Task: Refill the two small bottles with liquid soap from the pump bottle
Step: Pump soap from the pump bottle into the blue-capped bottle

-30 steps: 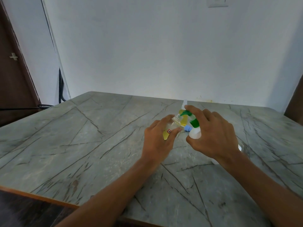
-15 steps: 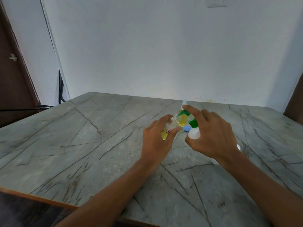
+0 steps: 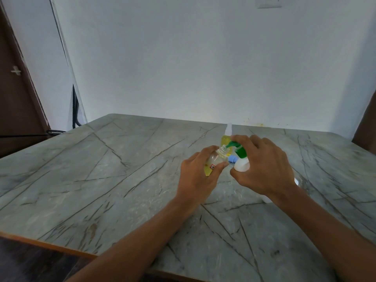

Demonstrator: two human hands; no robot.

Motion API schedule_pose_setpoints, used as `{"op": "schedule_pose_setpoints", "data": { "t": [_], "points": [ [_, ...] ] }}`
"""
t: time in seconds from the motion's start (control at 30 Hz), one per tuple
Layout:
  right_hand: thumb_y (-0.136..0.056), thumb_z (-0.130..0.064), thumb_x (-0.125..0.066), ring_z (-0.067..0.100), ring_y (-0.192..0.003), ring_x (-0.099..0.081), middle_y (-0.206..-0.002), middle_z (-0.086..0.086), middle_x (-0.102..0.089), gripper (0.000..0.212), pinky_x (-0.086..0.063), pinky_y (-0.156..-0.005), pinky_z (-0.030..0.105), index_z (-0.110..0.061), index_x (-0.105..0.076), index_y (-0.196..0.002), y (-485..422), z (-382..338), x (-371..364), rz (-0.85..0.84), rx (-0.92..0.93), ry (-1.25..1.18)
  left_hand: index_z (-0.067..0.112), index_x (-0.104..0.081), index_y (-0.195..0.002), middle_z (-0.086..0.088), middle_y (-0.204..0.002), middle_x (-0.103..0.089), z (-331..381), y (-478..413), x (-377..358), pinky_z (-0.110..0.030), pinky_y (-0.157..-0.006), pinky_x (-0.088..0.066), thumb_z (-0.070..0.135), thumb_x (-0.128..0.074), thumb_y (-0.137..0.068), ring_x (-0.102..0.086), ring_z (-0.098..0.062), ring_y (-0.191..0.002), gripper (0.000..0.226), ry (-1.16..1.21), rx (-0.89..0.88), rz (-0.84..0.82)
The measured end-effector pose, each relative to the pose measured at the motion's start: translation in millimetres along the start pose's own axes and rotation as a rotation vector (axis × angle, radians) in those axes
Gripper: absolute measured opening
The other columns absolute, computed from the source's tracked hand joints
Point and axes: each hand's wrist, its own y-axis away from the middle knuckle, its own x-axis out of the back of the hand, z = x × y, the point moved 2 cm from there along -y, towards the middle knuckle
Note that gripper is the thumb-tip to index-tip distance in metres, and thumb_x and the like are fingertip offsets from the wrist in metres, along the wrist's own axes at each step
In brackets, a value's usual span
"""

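My left hand (image 3: pixel 198 176) grips a small clear bottle (image 3: pixel 215 158), tilted with its open threaded neck up and to the right; a little yellow liquid shows at its bottom. My right hand (image 3: pixel 262 165) grips the white pump bottle (image 3: pixel 242 165) by its shoulder, a finger lying over the green pump head (image 3: pixel 237 149). The green nozzle tip sits right at the small bottle's mouth. Behind them a second small bottle (image 3: pixel 225 140) with yellow liquid and a clear cap stands upright on the marble table (image 3: pixel 122 180). A small blue cap (image 3: pixel 232 159) lies between my hands.
The table's orange-trimmed front edge (image 3: pixel 40 244) runs along the lower left. A white wall stands close behind the table, a dark door (image 3: pixel 18 98) at the far left, and black cables (image 3: pixel 75 110) hang near the table's back left corner.
Both hands and the two bottles they hold have stayed almost in place; the view shifted slightly, and the second small bottle behind now shows more of itself.
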Motion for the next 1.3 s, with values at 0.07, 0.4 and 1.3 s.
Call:
{"op": "schedule_pose_setpoints", "data": {
  "t": [0.07, 0.4, 1.3],
  "points": [
    [-0.053, -0.042, -0.085, 0.021, -0.068, -0.054, -0.09, 0.005, -0.063, 0.083, -0.047, -0.055, 0.031, -0.027, -0.043, -0.123, 1.1, -0.1, 0.5, 0.012, -0.003, 0.001, 0.023, -0.058, -0.121, 0.007, -0.105, -0.068, 0.0, 0.3, -0.8, -0.014, -0.071, -0.051, 0.045, -0.068, -0.081, -0.062, -0.003, -0.082, 0.047, -0.007, -0.004, 0.001],
    [-0.059, -0.044, -0.078, 0.015, -0.067, -0.045, -0.084, -0.002, -0.055, 0.103, -0.044, -0.049, 0.026, -0.035, -0.027, -0.147, 3.0, -5.0, 5.7, 0.003, -0.005, 0.035, 0.029, -0.056, -0.12, 0.022, -0.099, -0.059, 0.3, -3.7, 4.1, -0.001, -0.071, -0.04, 0.046, -0.067, -0.082, -0.056, 0.006, -0.079, 0.043, -0.018, 0.058, 0.04],
    [-0.054, -0.04, -0.083, 0.02, -0.067, -0.053, -0.088, 0.005, -0.063, 0.083, -0.045, -0.054, 0.029, -0.027, -0.044, -0.126, 0.5, 0.0, 1.4, 0.031, 0.024, -0.024, 0.021, -0.059, -0.119, 0.007, -0.102, -0.069, 2.1, 0.1, 1.1, -0.023, -0.072, -0.054, 0.043, -0.069, -0.081, -0.062, -0.005, -0.082, 0.045, 0.024, -0.009, 0.033]
  ]
}}
